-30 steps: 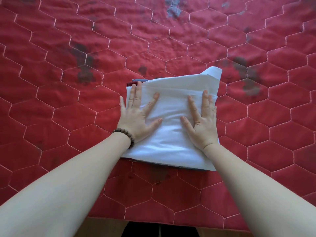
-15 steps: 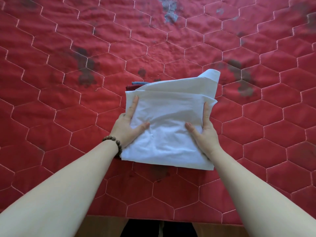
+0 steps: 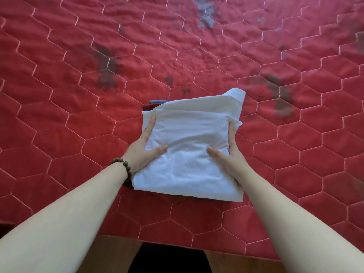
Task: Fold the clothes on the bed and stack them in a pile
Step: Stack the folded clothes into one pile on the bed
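Folded white garment (image 3: 189, 154) gripped at both sides.
L hand (image 3: 141, 148) & R hand (image 3: 230, 154): thumbs on top, fingers underneath; garment is held over dark-red and blue folded items on red quilt (image 3: 78, 115).

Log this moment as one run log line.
left hand: grips white garment | right hand: grips it | pile: darker clothes beneath | bed: red quilt

left hand (image 3: 142, 152): being held at the cloth's left edge, thumb pinching on top.
right hand (image 3: 229, 154): being held likewise at the right edge.
arms: being stretched forward.
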A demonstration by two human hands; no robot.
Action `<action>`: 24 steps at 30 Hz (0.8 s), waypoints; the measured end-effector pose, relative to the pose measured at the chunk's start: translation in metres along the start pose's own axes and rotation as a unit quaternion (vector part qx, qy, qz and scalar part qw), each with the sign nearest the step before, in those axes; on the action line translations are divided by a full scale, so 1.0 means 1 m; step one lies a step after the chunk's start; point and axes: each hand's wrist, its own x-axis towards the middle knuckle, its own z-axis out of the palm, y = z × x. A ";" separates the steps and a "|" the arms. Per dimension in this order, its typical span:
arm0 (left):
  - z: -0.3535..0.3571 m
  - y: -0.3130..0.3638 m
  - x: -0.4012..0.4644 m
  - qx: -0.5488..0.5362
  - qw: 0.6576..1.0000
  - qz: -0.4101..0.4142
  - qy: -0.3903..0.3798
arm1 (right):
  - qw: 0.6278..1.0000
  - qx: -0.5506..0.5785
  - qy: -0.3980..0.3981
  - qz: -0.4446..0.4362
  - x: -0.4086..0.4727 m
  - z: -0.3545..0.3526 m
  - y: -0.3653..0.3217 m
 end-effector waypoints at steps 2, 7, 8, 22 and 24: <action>0.001 -0.007 -0.010 -0.026 1.000 -0.001 0.005 | 1.000 0.012 -0.009 -0.005 -0.006 0.006 0.003; 0.003 -0.015 -0.042 -0.100 0.994 -0.022 0.044 | 0.998 0.041 -0.047 -0.023 -0.013 0.016 -0.003; 0.001 -0.015 -0.051 -0.110 0.992 -0.022 0.057 | 0.997 0.042 -0.054 -0.027 -0.016 0.019 -0.005; -0.124 0.040 -0.286 -0.233 0.929 -0.030 0.287 | 0.961 -0.038 -0.235 -0.140 -0.115 0.122 -0.211; -0.148 0.041 -0.318 -0.242 0.917 -0.033 0.316 | 0.949 -0.060 -0.272 -0.149 -0.130 0.148 -0.244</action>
